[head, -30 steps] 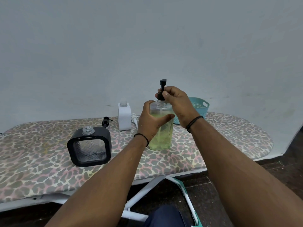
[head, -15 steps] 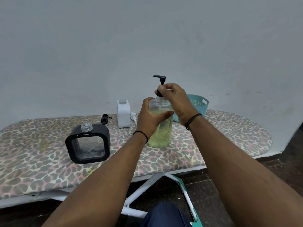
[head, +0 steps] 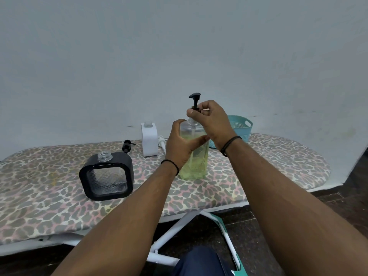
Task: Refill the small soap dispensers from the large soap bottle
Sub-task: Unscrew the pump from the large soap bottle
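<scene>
Left hand (head: pixel 180 144) wraps closed; right hand (head: pixel 212 120) pinches, raised.

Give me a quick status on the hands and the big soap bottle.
Left hand grips large soap bottle body. Right hand pinches pump collar. Both small dispensers uncapped: black, white. Nothing in the way.

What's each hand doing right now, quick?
Left hand: closed around the large soap bottle, steadying it.
Right hand: closed on the black pump collar at the bottle's neck.
</scene>
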